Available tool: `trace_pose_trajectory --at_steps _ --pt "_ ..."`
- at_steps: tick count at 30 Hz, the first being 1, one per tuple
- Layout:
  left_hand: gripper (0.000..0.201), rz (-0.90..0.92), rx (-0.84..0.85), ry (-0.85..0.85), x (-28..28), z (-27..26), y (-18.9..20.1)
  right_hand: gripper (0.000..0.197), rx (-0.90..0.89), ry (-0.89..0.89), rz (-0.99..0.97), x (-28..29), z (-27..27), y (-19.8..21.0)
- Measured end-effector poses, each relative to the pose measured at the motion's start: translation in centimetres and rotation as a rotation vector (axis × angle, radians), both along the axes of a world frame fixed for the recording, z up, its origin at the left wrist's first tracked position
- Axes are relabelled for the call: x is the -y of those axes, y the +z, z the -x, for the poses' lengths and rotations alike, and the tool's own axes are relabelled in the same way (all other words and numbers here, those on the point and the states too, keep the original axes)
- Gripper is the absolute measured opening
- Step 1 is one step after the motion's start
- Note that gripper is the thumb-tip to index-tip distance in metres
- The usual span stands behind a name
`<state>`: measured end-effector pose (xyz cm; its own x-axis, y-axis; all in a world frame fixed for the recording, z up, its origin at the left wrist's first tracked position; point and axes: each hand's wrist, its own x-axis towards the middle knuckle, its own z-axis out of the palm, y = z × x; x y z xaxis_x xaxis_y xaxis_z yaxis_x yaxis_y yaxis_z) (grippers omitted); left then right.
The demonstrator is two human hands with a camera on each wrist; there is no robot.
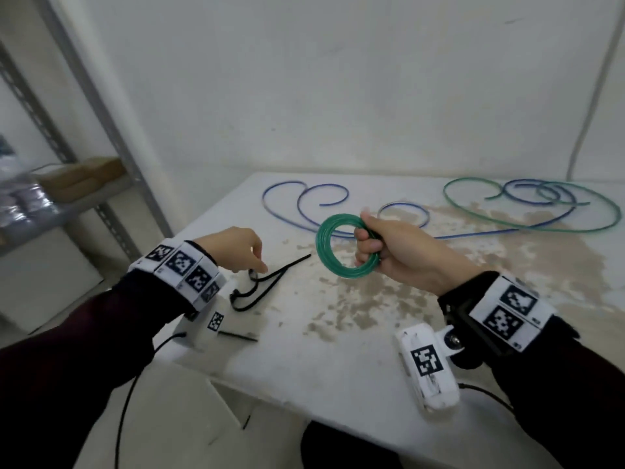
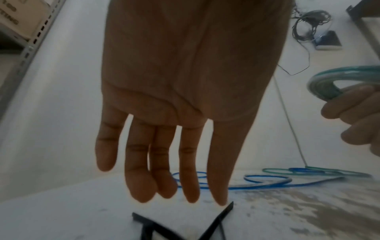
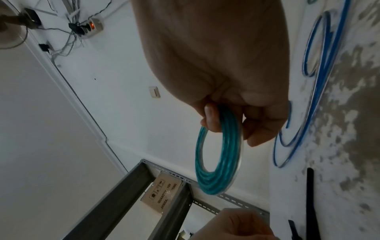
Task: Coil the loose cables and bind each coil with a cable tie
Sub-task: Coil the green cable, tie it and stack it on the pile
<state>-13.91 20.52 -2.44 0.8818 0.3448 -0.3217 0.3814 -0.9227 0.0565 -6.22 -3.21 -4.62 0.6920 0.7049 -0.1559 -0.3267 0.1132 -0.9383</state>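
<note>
Right hand (image 1: pixel 389 248) gripped green coil (image 1: pixel 341 247); left hand (image 1: pixel 233 247), fingers spread, hovered over cable ties (image 1: pixel 260 286). Best pinch one tie only.

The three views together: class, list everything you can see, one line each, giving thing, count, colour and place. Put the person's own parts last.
green coil: one, green, held up above the table
loose blue cable: at least one, blue, curling across the table's far side
loose green cable: one, green, far right of the table, tangled with blue loops
cable ties: several, black, near left part of the table
table: one, white with worn brown patches
metal shelving: one, grey, left of the table
cardboard box: one, brown, on the shelving
left hand: one, fingers straight, reaching down to the cable ties
right hand: one, grips the green coil
</note>
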Motion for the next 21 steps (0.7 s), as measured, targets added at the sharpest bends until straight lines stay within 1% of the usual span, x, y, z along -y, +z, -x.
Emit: trace_pose_trajectory --at_steps 3,7,9,10,13,14,18,21 --pt "0.031 -0.034 -0.053 -0.020 -0.4 0.7 -0.6 0.040 -0.014 0.017 0.011 -1.3 0.9 -0.1" --pt "0.030 -0.025 -0.243 -0.121 0.6 1.4 -0.9 0.040 -0.010 0.060 0.035 -2.1 1.7 -0.5" --pt "0.032 -0.011 -0.291 -0.164 1.1 1.6 -1.3 0.040 -0.013 0.059 0.045 -2.2 1.8 -0.7" --pt "0.031 -0.022 -0.277 -0.178 1.3 1.7 -1.5 0.040 -0.017 0.056 0.046 -2.2 1.9 -0.7" --pt "0.026 -0.047 -0.142 -0.186 1.3 1.6 -2.2 0.041 -0.027 0.054 0.044 -2.3 1.8 -0.9" --pt "0.026 -0.051 -0.124 -0.177 1.2 1.5 -2.3 0.041 -0.026 0.058 0.046 -2.4 1.8 -0.9" --pt "0.025 -0.042 -0.156 -0.152 0.9 1.3 -2.6 0.040 -0.012 0.089 0.045 -2.5 1.8 -1.2" --pt "0.033 0.008 -0.217 -0.137 0.6 1.9 -2.2 0.041 -0.015 0.098 0.040 -2.3 1.6 -1.4"
